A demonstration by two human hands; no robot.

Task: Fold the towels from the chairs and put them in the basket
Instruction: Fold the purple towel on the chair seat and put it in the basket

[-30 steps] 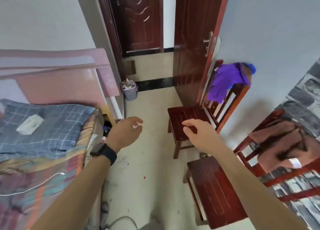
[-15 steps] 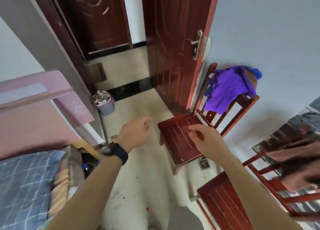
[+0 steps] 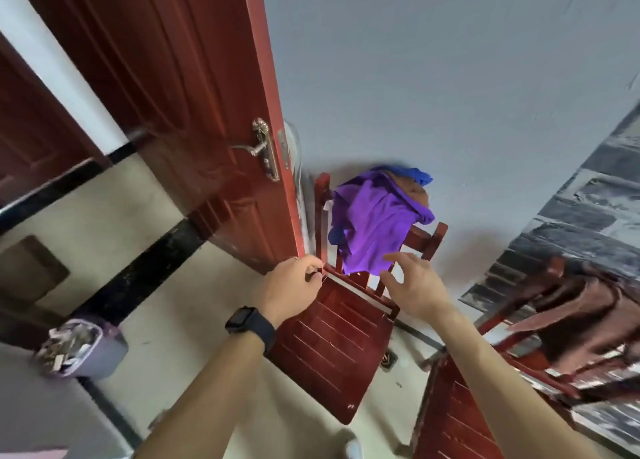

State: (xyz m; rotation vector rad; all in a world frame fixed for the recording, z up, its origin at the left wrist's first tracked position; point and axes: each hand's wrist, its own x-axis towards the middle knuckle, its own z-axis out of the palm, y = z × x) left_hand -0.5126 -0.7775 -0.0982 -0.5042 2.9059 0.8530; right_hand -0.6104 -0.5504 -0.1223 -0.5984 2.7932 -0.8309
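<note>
A purple towel (image 3: 372,228) hangs over the backrest of a red wooden chair (image 3: 332,347) by the wall, with a blue cloth (image 3: 414,174) and a brown one showing under it at the top. My right hand (image 3: 414,287) is open, fingers spread, just below the purple towel's lower edge, not touching it. My left hand (image 3: 292,289) is loosely curled, empty, over the chair seat's back left corner. A brown towel (image 3: 585,315) lies draped on a second red chair (image 3: 453,420) at the right. No basket is in view.
An open dark red door (image 3: 194,112) with a metal handle (image 3: 258,147) stands just left of the chair. A lilac waste bin (image 3: 81,349) full of scraps sits on the tiled floor at the left. A grey wall is behind the chairs.
The view has swung right and closer to the chair; the bed has left the frame. Both hands have advanced to the chair back, the right one opening under the purple towel.
</note>
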